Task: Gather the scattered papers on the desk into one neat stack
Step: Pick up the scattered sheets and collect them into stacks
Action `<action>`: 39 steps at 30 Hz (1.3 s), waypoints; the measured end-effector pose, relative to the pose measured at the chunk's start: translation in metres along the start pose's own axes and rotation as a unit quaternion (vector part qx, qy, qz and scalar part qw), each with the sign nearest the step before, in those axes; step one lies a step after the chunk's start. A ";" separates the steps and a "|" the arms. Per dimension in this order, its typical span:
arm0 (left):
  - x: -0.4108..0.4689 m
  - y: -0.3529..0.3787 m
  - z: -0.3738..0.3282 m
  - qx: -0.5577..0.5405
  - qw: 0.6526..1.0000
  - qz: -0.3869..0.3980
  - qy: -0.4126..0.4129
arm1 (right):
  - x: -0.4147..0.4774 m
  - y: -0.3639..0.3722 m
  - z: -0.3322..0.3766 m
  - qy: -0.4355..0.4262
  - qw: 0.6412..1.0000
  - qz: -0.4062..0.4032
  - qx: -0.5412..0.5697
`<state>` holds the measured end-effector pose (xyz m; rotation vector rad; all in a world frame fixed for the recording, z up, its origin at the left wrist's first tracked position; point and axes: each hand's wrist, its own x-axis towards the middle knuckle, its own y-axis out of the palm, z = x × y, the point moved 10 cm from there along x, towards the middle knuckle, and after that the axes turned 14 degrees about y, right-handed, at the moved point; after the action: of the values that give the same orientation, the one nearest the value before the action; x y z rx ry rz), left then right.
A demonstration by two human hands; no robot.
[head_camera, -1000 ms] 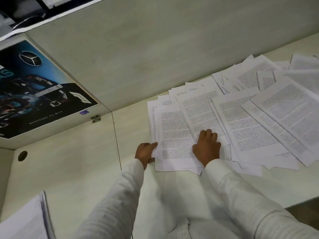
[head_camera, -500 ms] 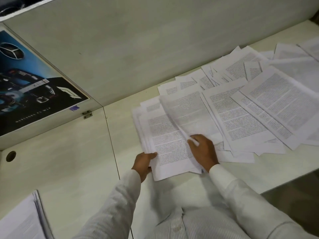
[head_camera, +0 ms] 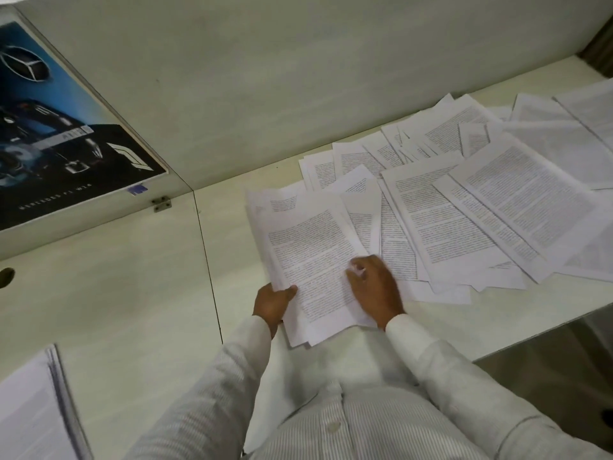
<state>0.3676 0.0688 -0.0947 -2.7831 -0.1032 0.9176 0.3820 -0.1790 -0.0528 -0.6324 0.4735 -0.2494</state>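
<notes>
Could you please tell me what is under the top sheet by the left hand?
More sheets, their edges fanned out past the top sheet at left and near side; the left hand grips them together. Their number and print are covered.

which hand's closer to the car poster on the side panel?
Left. The left hand grips the left edge of the paper pile, the side facing the poster; the right hand lies on the pile's right part, farther away.
</notes>
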 end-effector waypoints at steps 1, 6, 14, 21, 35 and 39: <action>-0.002 -0.004 0.005 -0.003 1.000 0.003 -0.007 | 0.012 -0.013 -0.008 0.031 0.999 -0.037 -0.025; -0.017 -0.007 0.037 0.002 0.993 0.087 -0.075 | 0.059 -0.029 -0.042 0.172 0.978 -0.025 -0.118; -0.016 0.001 0.023 0.046 0.988 0.139 -0.043 | 0.053 -0.008 -0.009 0.047 0.988 -0.005 -0.149; -0.010 -0.020 0.015 0.075 0.996 0.044 0.007 | 0.033 0.022 0.000 0.007 0.994 0.088 -0.059; -0.048 -0.125 0.040 -0.009 0.988 -0.153 0.012 | 0.046 0.026 -0.022 0.160 0.972 0.162 0.051; -0.062 -0.161 0.018 -0.021 0.977 -0.199 0.066 | 0.042 0.033 -0.011 0.141 0.974 0.174 -0.016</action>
<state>0.3066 0.2214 -0.0377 -2.7014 -0.6394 0.6347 0.4151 -0.1737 -0.0956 -0.5361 0.8536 0.0028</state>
